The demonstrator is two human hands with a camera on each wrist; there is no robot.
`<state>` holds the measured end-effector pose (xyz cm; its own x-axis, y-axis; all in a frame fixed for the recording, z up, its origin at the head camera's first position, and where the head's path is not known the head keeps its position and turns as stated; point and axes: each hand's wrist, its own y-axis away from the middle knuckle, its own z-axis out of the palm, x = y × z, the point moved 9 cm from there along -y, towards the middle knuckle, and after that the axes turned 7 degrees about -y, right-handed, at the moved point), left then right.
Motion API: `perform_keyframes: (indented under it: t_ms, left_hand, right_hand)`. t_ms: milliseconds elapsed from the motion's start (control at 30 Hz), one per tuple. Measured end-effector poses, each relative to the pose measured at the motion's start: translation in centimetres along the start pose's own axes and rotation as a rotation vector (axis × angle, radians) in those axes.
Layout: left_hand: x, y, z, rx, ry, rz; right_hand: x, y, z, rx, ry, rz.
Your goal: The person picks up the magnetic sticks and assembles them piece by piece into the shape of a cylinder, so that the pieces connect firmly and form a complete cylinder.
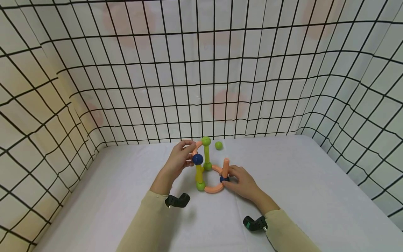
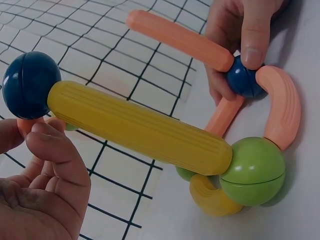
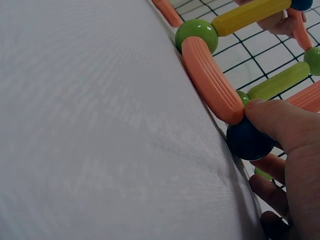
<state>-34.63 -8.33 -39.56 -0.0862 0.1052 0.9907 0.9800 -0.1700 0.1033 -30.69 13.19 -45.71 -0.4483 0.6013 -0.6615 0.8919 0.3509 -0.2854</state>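
My left hand (image 1: 178, 159) pinches an orange curved rod (image 1: 199, 144) at the top of a ball-and-rod construction. That rod spans the upper blue ball (image 1: 197, 159) and the upper green ball (image 1: 206, 141). A yellow rod (image 2: 140, 129) and a green rod (image 1: 206, 154) stand upright below these balls. At the base, thumb and fingers of my right hand (image 1: 244, 182) grip the lower blue ball (image 3: 249, 140). From it rises an orange straight rod (image 1: 226, 166) with a bare top end. Another orange curved rod (image 3: 212, 80) joins this ball to the front green ball (image 2: 253, 171).
A loose green ball (image 1: 218, 145) lies on the white-covered table (image 1: 283, 196) behind the construction. A white wall with a black grid (image 1: 189, 77) encloses the back and sides. Each wrist carries a small black camera, such as the left one (image 1: 177, 200).
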Motion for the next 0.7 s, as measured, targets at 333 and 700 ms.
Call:
perform_keyframes:
  t_ms: [333,700]
  left_hand:
    - [-0.4,0.1,-0.2,0.031,-0.025,-0.021]
    - [-0.8,1.0,-0.6,0.059,-0.057,0.0]
  right_hand:
    - [0.1,0.0,0.0,0.005,-0.008,0.016]
    - [0.3,0.2,0.0,-0.003,-0.006,0.065]
